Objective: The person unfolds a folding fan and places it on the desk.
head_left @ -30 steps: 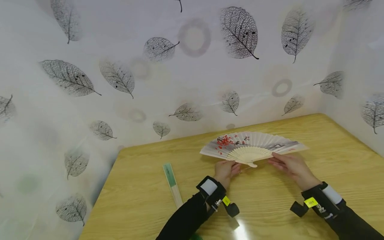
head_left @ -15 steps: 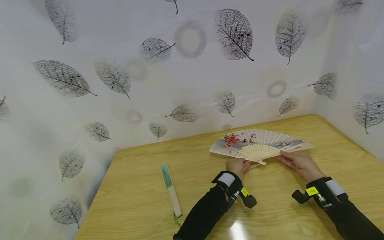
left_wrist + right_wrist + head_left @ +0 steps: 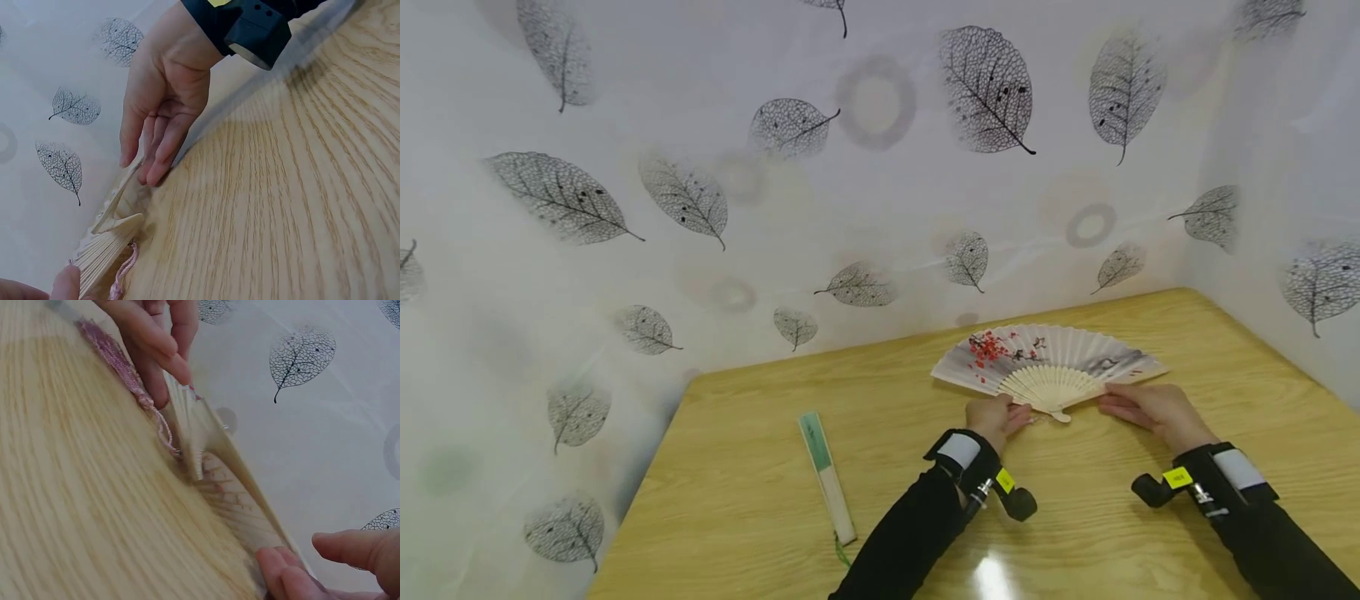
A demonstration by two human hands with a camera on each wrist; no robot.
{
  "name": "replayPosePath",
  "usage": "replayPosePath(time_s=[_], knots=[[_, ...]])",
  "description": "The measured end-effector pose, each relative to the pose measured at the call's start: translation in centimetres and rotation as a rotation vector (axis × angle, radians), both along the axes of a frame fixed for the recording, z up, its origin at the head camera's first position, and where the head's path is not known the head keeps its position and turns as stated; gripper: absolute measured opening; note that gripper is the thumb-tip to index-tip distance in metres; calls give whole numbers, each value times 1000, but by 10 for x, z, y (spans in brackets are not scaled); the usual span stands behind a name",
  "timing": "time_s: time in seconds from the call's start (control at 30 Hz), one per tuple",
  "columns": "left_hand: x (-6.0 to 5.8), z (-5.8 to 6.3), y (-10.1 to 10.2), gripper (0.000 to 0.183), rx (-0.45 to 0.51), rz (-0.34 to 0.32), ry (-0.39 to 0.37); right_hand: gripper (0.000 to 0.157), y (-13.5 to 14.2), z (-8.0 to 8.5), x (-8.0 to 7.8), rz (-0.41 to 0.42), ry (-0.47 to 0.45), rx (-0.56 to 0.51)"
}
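Observation:
A folding fan (image 3: 1056, 354), spread wide, has a pale leaf painted with red blossoms and cream ribs. My left hand (image 3: 992, 417) pinches it by its left edge near the pivot. My right hand (image 3: 1161, 408) is at the right edge; in the right wrist view its fingertips (image 3: 278, 569) lie under the fan while the thumb stands apart from it. A pink tassel (image 3: 122, 365) hangs from the pivot and trails on the table below my left hand. In the left wrist view my left hand (image 3: 65, 284) shows only in the bottom corner.
A folded fan (image 3: 827, 479) with a green end and a green cord lies left of my left forearm. The wooden table (image 3: 737, 467) borders leaf-printed sheeting (image 3: 880, 208) at its back and sides.
The painted fan has come down a little and its spread has narrowed slightly. Both arms first shifted right in view, uncovering the folded fan's lower end. My right thumb now sits off the fan.

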State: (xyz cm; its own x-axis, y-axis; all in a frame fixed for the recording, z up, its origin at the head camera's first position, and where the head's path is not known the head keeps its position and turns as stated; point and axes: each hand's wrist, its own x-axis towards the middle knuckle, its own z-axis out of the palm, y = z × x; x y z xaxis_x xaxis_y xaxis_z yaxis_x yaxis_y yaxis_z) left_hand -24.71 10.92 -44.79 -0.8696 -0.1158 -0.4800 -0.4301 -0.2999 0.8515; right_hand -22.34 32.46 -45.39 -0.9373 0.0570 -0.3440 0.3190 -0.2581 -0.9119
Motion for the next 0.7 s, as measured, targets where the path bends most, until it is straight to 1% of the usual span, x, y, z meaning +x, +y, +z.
replayPosePath(time_s=[0.07,0.13,0.17,0.23,0.27,0.37,0.4,0.43,0.5,0.57,0.63,0.7], knots=[[-1,2,-5,13,8,-13,-3,5,1,4,1,35,-12,36],[-1,4,-10,14,26,-26,2,20,2,7,2,49,-17,114],[-1,5,-13,15,34,-28,7,28,3,8,3,57,-14,175],[-1,11,-20,19,47,-39,36,42,4,12,5,76,8,384],[-1,15,-25,21,68,-50,53,51,4,15,7,81,19,510],[1,32,-48,24,56,-129,141,58,-2,27,14,86,113,866],[2,38,-58,25,49,-158,179,58,-7,32,16,79,154,958],[3,45,-70,25,32,-185,218,57,-16,38,18,72,191,1010],[7,57,-95,28,-29,-243,327,53,-39,48,20,58,291,1075],[12,67,-120,30,-82,-260,419,47,-68,56,20,84,369,1086],[16,75,-145,32,-132,-251,504,41,-100,61,18,122,420,1076],[20,83,-170,33,-202,-205,555,35,-134,61,13,182,450,1060]])
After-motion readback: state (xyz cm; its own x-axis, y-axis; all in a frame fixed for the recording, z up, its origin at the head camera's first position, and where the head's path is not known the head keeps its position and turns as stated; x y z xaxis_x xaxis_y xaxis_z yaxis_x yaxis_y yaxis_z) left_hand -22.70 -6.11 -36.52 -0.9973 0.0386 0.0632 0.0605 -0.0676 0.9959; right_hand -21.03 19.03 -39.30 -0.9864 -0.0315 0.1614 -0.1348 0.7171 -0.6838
